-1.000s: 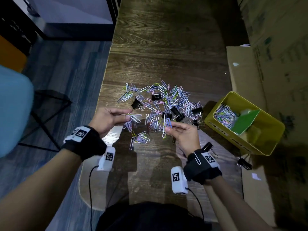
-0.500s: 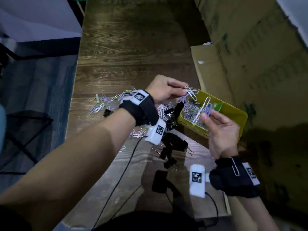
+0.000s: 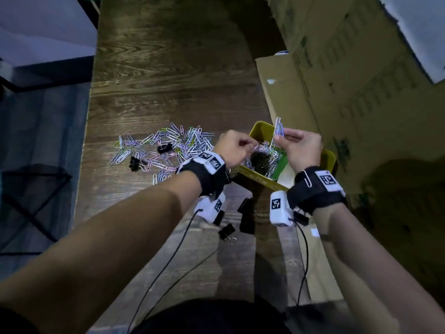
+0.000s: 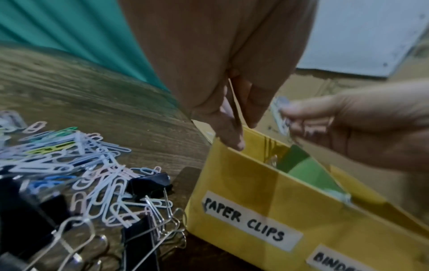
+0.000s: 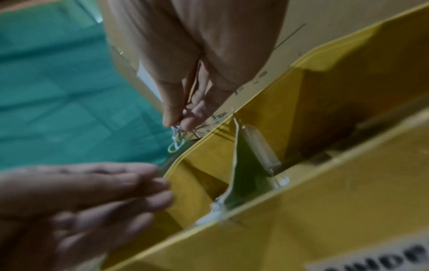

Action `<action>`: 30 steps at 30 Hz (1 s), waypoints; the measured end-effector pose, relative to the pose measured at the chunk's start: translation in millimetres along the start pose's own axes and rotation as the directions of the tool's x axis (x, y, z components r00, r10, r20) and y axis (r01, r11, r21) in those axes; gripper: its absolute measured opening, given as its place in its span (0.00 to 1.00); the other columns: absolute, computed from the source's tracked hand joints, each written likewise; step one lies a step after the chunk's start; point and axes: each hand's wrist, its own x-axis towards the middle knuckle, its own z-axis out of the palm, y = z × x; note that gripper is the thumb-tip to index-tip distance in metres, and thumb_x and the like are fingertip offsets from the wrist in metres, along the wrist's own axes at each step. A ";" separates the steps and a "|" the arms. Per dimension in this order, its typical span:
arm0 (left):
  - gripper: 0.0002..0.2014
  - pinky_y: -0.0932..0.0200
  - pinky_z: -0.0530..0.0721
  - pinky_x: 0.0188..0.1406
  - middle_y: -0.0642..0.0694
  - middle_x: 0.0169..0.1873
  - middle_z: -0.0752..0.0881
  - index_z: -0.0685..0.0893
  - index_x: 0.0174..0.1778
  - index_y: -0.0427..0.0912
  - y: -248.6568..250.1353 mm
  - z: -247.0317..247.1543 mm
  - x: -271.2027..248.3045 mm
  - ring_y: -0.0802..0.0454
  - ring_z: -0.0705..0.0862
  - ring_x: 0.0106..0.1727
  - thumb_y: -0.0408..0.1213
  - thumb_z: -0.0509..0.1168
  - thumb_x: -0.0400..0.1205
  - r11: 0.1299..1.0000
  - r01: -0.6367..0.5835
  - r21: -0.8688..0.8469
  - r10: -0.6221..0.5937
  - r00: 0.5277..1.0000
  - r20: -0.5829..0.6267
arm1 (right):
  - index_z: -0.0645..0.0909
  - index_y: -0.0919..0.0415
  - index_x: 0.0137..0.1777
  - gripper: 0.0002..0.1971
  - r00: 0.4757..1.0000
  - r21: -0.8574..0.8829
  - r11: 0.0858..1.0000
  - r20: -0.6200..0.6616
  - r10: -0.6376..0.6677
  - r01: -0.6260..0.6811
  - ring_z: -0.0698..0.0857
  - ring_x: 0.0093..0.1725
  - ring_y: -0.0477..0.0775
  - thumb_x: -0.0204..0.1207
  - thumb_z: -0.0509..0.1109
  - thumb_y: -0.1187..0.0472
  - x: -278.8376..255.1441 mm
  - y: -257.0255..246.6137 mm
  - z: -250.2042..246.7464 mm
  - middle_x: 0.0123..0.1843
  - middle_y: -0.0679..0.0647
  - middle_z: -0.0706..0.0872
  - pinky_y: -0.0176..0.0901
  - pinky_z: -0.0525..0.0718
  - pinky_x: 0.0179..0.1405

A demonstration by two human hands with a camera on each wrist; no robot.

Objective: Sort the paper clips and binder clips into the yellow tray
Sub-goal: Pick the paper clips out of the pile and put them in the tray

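The yellow tray (image 3: pixel 255 176) stands at the table's right edge, split by a green divider (image 3: pixel 280 164); its left compartment, labelled "PAPER CLIPS" (image 4: pixel 246 220), holds a heap of paper clips (image 3: pixel 265 157). My right hand (image 3: pixel 280 139) pinches a few paper clips (image 3: pixel 278 127) upright above the tray's far rim; these paper clips (image 5: pixel 177 141) also show in the right wrist view. My left hand (image 3: pixel 250 144) hovers over the paper clip compartment, fingers pointing down, with nothing seen in them. A loose pile of paper clips (image 3: pixel 168 147) with black binder clips (image 3: pixel 164 148) lies on the table to the left.
More black binder clips (image 3: pixel 226 231) lie on the wooden table (image 3: pixel 168 80) below my wrists, in front of the tray. Cardboard boxes (image 3: pixel 361 80) rise along the right side, close behind the tray. The table's left edge drops to the floor (image 3: pixel 36 141).
Both hands have travelled right from the pile to over the tray. The clips that my left hand held half a second ago no longer show in it. My right hand still pinches its clips.
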 end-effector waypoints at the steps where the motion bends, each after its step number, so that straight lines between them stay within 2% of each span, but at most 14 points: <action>1: 0.07 0.51 0.88 0.49 0.41 0.44 0.90 0.87 0.50 0.40 -6.0 -6.6 -4.7 0.48 0.88 0.42 0.30 0.64 0.81 0.991 0.031 -0.130 -0.034 0.999 -0.021 | 0.87 0.66 0.53 0.15 1.000 -0.099 0.995 0.017 -0.009 0.010 0.90 0.45 0.51 0.66 0.80 0.67 2.8 -0.9 4.5 0.47 0.59 0.91 0.44 0.88 0.52; 5: 0.06 0.51 0.89 0.44 0.41 0.40 0.88 0.84 0.50 0.33 -46.4 -51.8 -29.2 0.48 0.88 0.40 0.27 0.63 0.81 0.947 0.111 -0.302 -0.152 0.982 -0.115 | 0.87 0.63 0.56 0.14 0.985 -0.455 0.888 0.171 0.006 0.074 0.87 0.44 0.50 0.70 0.78 0.63 6.8 -2.8 20.1 0.49 0.56 0.90 0.40 0.87 0.47; 8: 0.07 0.61 0.88 0.32 0.39 0.39 0.88 0.84 0.51 0.31 -93.5 -98.1 -56.7 0.55 0.88 0.32 0.26 0.65 0.80 0.946 0.157 -0.283 -0.224 0.950 -0.220 | 0.85 0.61 0.61 0.17 0.961 -0.628 0.762 0.275 0.025 0.160 0.87 0.54 0.56 0.74 0.76 0.58 1.9 -2.2 26.9 0.56 0.60 0.89 0.46 0.82 0.63; 11: 0.05 0.64 0.86 0.27 0.34 0.45 0.87 0.84 0.47 0.36 -142.0 -141.0 -85.6 0.60 0.86 0.28 0.25 0.64 0.80 0.954 0.219 -0.205 -0.270 0.925 -0.269 | 0.83 0.58 0.65 0.17 0.954 -0.650 0.714 0.289 -0.084 0.260 0.85 0.59 0.59 0.76 0.72 0.58 -12.2 -7.0 30.8 0.61 0.59 0.87 0.45 0.78 0.67; 14: 0.09 0.57 0.84 0.42 0.39 0.47 0.88 0.87 0.50 0.40 -176.2 -164.3 -111.2 0.49 0.86 0.40 0.27 0.65 0.79 0.929 0.268 0.255 -0.200 0.944 -0.264 | 0.86 0.58 0.60 0.12 0.913 -0.561 0.720 0.270 -0.307 0.408 0.86 0.54 0.57 0.77 0.70 0.62 -41.5 -13.8 45.6 0.58 0.57 0.87 0.41 0.79 0.62; 15: 0.11 0.57 0.82 0.48 0.41 0.50 0.88 0.87 0.52 0.42 -186.2 -166.1 -117.1 0.45 0.86 0.46 0.26 0.64 0.78 0.885 0.240 0.398 -0.150 0.958 -0.245 | 0.86 0.57 0.58 0.11 0.889 -0.511 0.728 0.286 -0.358 0.457 0.86 0.51 0.56 0.77 0.70 0.62 -54.8 -15.7 54.9 0.57 0.57 0.87 0.43 0.81 0.60; 17: 0.18 0.59 0.77 0.53 0.43 0.59 0.85 0.85 0.58 0.42 -197.7 -160.1 -125.3 0.41 0.84 0.55 0.23 0.61 0.76 0.841 0.142 0.521 -0.064 0.984 -0.165 | 0.88 0.57 0.54 0.09 0.819 -0.417 0.710 0.377 -0.434 0.568 0.85 0.43 0.48 0.76 0.70 0.64 -83.0 -15.7 77.8 0.51 0.56 0.88 0.45 0.85 0.53; 19: 0.24 0.57 0.75 0.61 0.41 0.66 0.79 0.81 0.64 0.41 -209.2 -149.2 -121.5 0.39 0.81 0.62 0.19 0.59 0.73 0.836 -0.045 0.547 0.081 0.996 -0.043 | 0.88 0.57 0.54 0.09 0.741 -0.365 0.687 0.547 -0.388 0.629 0.79 0.38 0.36 0.78 0.69 0.64 -112.4 -12.1 101.7 0.51 0.54 0.88 0.26 0.78 0.46; 21: 0.31 0.48 0.70 0.70 0.38 0.71 0.75 0.76 0.70 0.39 -219.1 -138.0 -110.4 0.37 0.75 0.69 0.17 0.58 0.69 0.787 -0.198 0.584 0.191 0.979 0.074 | 0.85 0.58 0.59 0.11 0.662 -0.378 0.670 0.714 -0.228 0.639 0.78 0.43 0.37 0.80 0.67 0.64 -138.3 0.6 126.7 0.56 0.53 0.86 0.19 0.73 0.46; 23: 0.36 0.42 0.66 0.75 0.39 0.76 0.68 0.68 0.75 0.43 -223.1 -128.9 -102.0 0.38 0.68 0.75 0.19 0.58 0.69 0.718 -0.223 0.659 0.182 0.975 0.131 | 0.81 0.55 0.66 0.15 0.611 -0.449 0.619 0.789 -0.063 0.644 0.80 0.56 0.46 0.80 0.66 0.64 -156.2 21.9 149.4 0.65 0.54 0.81 0.30 0.77 0.59; 24: 0.37 0.40 0.64 0.76 0.40 0.78 0.64 0.65 0.77 0.45 -220.7 -124.0 -102.1 0.40 0.64 0.77 0.21 0.57 0.70 0.694 -0.227 0.683 0.158 0.974 0.163 | 0.78 0.54 0.69 0.18 0.606 -0.490 0.582 0.795 -0.007 0.649 0.79 0.63 0.52 0.80 0.66 0.64 -160.9 32.4 158.6 0.70 0.56 0.77 0.41 0.77 0.66; 26: 0.37 0.37 0.58 0.78 0.44 0.81 0.56 0.60 0.79 0.48 -221.6 -116.1 -106.0 0.42 0.57 0.80 0.23 0.57 0.72 0.641 -0.254 0.725 0.123 0.966 0.229 | 0.71 0.56 0.75 0.24 0.624 -0.559 0.520 0.779 0.063 0.646 0.69 0.74 0.58 0.78 0.67 0.65 -165.0 49.5 171.2 0.76 0.59 0.67 0.51 0.70 0.74; 28: 0.37 0.40 0.52 0.79 0.44 0.82 0.52 0.58 0.80 0.48 -225.8 -112.5 -116.6 0.42 0.53 0.81 0.24 0.58 0.74 0.580 -0.280 0.764 0.087 0.955 0.284 | 0.65 0.58 0.77 0.28 0.658 -0.614 0.449 0.750 0.074 0.649 0.60 0.78 0.60 0.77 0.67 0.65 -167.5 59.6 177.3 0.78 0.60 0.62 0.57 0.68 0.76; 30: 0.37 0.41 0.54 0.77 0.40 0.80 0.57 0.61 0.78 0.45 -233.2 -110.5 -132.6 0.39 0.57 0.80 0.25 0.61 0.71 0.560 -0.345 0.753 0.134 0.935 0.328 | 0.61 0.59 0.79 0.32 0.657 -0.615 0.396 0.753 0.040 0.682 0.61 0.76 0.62 0.75 0.66 0.66 -173.7 67.2 180.4 0.76 0.61 0.64 0.60 0.70 0.73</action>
